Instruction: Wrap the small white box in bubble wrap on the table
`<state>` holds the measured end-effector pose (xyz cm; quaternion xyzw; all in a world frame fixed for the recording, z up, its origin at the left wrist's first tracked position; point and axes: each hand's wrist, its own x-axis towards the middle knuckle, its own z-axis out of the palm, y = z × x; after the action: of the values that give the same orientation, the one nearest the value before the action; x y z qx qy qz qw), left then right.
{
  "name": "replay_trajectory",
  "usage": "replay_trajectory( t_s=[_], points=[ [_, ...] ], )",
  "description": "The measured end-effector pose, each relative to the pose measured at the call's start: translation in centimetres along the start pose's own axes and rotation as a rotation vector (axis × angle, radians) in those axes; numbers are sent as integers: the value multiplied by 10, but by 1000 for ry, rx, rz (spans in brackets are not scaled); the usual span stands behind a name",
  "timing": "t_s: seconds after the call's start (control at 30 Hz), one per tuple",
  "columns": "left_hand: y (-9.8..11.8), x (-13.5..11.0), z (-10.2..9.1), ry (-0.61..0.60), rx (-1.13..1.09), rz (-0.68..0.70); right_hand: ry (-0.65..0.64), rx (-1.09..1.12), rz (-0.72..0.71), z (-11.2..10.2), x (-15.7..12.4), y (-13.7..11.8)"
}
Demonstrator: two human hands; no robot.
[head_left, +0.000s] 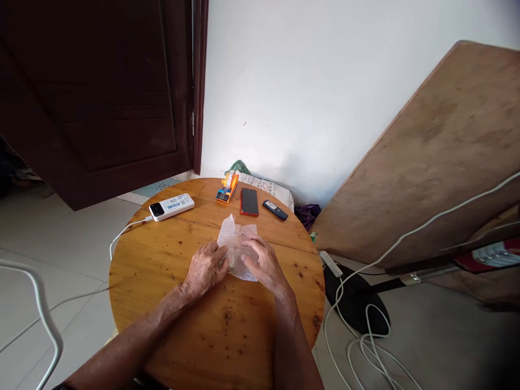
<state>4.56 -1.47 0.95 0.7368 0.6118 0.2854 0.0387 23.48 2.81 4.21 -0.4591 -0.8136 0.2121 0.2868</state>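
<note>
A small bundle of clear bubble wrap (233,238) lies on the round wooden table (170,303), near its middle. Both my hands rest on it. My left hand (205,268) has its fingers curled and pinches the wrap's left edge. My right hand (264,262) lies over the wrap's right side with fingers bent down, pressing on it. Whatever the wrap encloses is hidden under my fingers.
Along the table's far edge lie a white power bank (171,206) with a white cable (122,233), an orange tape dispenser (227,187), a red-cased phone (249,201) and a small dark phone (275,209). A dark door (101,97) stands left, a leaning wooden board (439,157) right, cables on the floor.
</note>
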Motion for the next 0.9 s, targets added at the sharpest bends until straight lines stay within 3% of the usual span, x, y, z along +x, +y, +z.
replay_trajectory(
  t_s=[0.17,0.33,0.43,0.67,0.8,0.9],
  points=[
    [-4,-4,10,166,26,126,78,17,151,-11,-9,3],
    [-4,-6,11,186,-23,168,24,-23,455,-14,-35,9],
    [-5,-7,14,195,-52,172,40,-40,528,-5,-44,10],
    [-5,-7,17,192,-81,153,204,38,487,26,-36,-3],
    [-3,-6,15,160,-67,145,305,159,389,32,-29,-16],
    [-1,-4,13,132,-63,131,309,194,364,37,-20,-24]
  ],
)
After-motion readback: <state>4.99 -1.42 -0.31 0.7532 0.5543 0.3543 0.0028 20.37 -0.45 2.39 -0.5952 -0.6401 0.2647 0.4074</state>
